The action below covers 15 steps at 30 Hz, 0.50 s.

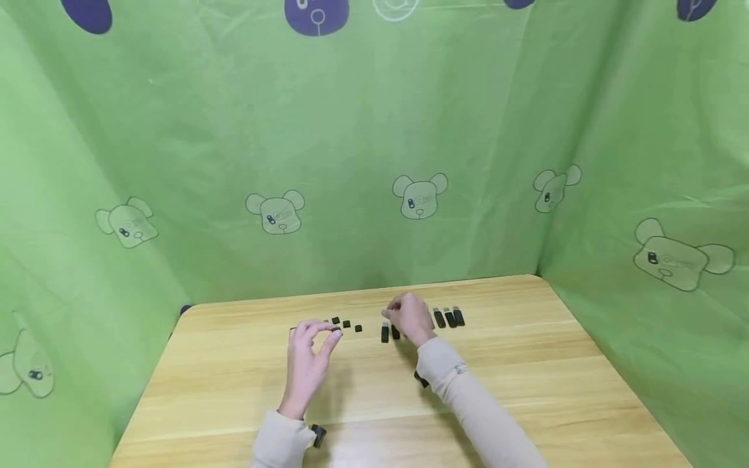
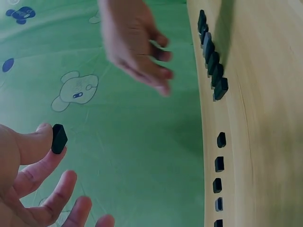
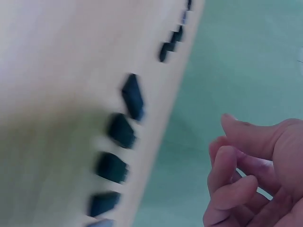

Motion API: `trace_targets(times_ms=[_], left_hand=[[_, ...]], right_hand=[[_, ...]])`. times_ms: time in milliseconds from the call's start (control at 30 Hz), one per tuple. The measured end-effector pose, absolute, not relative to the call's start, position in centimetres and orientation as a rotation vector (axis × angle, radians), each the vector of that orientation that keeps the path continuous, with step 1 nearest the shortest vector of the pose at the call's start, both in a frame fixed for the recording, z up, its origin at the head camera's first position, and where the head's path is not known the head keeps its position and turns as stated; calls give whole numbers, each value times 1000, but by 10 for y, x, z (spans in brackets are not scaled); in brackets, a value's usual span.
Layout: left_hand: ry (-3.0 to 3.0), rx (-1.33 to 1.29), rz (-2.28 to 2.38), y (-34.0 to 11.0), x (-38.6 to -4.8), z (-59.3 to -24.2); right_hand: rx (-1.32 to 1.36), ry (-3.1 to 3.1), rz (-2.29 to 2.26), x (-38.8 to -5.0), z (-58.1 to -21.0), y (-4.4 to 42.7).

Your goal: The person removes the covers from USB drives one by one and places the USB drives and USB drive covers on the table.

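My left hand (image 1: 307,364) pinches a small black USB stick cap (image 2: 59,138) between thumb and forefinger, raised above the table; its other fingers are spread. My right hand (image 1: 411,318) is over a row of black USB sticks (image 1: 384,333), partly covering them in the head view. Its fingers are loosely bent, and nothing shows between them in the right wrist view. The sticks lie side by side, metal plugs pointing away from me. To their left, several small black caps (image 1: 347,324) lie apart from one another, some hidden behind my left hand.
The wooden table (image 1: 363,396) has its far edge just beyond the sticks and caps. A green curtain (image 1: 351,130) with printed bear heads hangs behind the table and along both sides. Dark straps show at both wrists.
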<state>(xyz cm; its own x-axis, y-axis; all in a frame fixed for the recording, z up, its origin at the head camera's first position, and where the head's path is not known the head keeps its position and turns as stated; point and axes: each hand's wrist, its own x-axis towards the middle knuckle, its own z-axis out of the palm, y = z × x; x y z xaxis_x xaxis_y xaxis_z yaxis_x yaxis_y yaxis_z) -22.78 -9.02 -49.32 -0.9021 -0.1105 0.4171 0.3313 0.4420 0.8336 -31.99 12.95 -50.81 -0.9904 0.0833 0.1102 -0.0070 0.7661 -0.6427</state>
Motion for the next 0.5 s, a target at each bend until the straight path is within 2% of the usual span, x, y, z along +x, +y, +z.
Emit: trace_targets(times_ms=[233, 500], left_hand=[[-2295, -296, -1351, -79, -247, -497], [-2347, -373, -1219, -63, -274, -505]], right_hand=[[-63, -2684, 1129, -307, -470, 140], [3, -2583, 1141, -276, -431, 142]])
